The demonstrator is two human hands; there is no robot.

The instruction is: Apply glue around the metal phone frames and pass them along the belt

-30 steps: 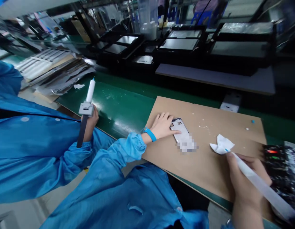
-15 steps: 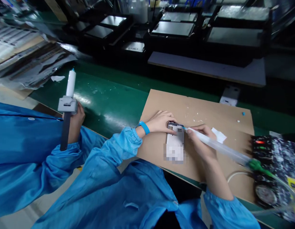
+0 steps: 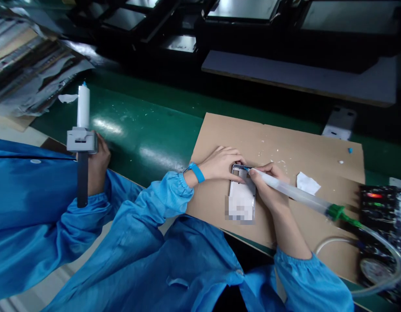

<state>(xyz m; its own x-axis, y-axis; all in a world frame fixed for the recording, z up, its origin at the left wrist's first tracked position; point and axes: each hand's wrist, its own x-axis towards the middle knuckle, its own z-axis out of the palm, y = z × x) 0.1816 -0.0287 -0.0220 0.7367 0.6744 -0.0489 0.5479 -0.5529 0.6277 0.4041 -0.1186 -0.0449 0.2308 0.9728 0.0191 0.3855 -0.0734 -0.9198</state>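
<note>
Gripping syringe, right hand; left hand atop phone frame.

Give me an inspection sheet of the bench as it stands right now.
Surface: cardboard sheet on green belt.
Job's things: phone frame flat on the cardboard; dispensing syringe tip at its top edge.
Clutter: white wipe, blue cap, white flecks.
Hands: left hand rests on the frame's top; right hand grips the syringe.
Cables: clear tube loops beside control box.
Surroundings: co-worker's hand holds a glue gun; black trays behind.
</note>
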